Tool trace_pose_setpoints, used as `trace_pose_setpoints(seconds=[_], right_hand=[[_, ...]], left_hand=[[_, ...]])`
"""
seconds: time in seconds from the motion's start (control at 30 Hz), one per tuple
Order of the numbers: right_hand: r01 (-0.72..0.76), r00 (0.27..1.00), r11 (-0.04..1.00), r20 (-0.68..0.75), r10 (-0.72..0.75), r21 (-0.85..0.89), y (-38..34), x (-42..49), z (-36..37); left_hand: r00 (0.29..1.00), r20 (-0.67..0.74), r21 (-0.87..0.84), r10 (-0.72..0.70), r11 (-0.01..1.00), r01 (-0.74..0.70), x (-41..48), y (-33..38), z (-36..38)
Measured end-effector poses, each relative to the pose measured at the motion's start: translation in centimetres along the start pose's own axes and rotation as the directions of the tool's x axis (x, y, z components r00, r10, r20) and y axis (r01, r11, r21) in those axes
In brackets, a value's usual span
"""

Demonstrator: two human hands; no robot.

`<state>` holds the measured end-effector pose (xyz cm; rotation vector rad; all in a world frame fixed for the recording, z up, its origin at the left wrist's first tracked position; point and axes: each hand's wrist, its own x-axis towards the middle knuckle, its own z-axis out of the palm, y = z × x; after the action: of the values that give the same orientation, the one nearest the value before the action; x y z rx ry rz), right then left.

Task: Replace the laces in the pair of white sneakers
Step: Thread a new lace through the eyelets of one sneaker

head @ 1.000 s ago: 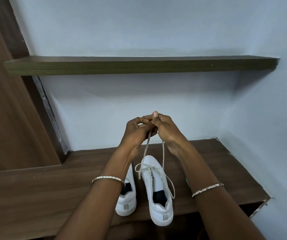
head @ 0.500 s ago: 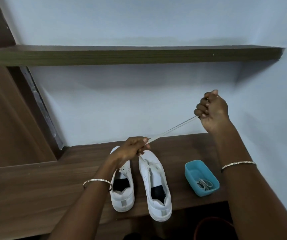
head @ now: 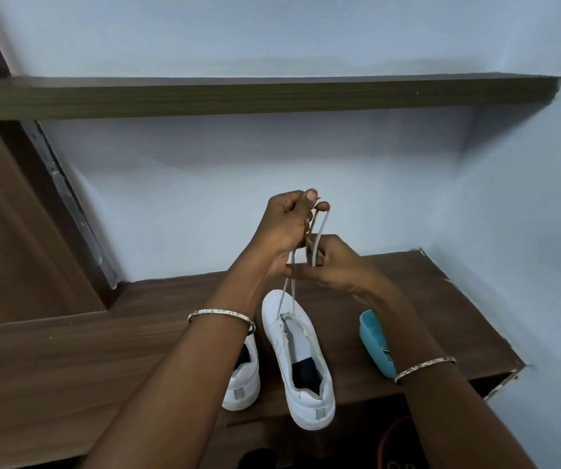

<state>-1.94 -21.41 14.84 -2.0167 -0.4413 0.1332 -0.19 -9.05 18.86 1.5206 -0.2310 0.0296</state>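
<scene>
White sneaker: heel toward the person on the wooden counter; only its front eyelets carry lace.
Lace: two strands rise from the sneaker's toe end to both hands, probably lifted to even the ends.
Left grip: above the sneaker, fingers curled, pinching the lace's top.
Right grip: just below, fingers closed round the strands, seemingly steadying them.
Second sneaker: beside the first, under the left forearm.
Teal tray: on the sneaker's other side, within reach.
</scene>
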Motion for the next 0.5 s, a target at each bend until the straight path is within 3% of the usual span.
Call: trace_pose_setpoints(seconds=[0.2, 0.33, 0.43, 0.5], right_hand=[[-0.029, 0.984, 0.982, -0.18, -0.005, -0.185, 1.4, 2.0, 0.9], [-0.04, 0.943, 0.99, -0.334, -0.007, -0.134, 2.5, 3.3, 1.0], [-0.047, 0.903, 0.999, -0.428, 0.043, 0.001, 3.3, 4.3, 1.0], [-0.06, 0.878, 0.996, -0.472, 0.084, 0.065, 3.8, 5.1, 1.1]], left_hand=[[1.0, -0.002, -0.038, -0.019, 0.999, 0.019, 0.6, -1.8, -1.2], [0.985, -0.171, 0.102, 0.011, 0.995, 0.006, 1.3, -4.7, -3.2], [0.942, -0.276, 0.209, -0.191, 0.945, 0.253, -0.4, -9.3, -3.9], [0.897, -0.208, 0.389, -0.391, 0.808, 0.442, -2.6, -13.2, -3.8]])
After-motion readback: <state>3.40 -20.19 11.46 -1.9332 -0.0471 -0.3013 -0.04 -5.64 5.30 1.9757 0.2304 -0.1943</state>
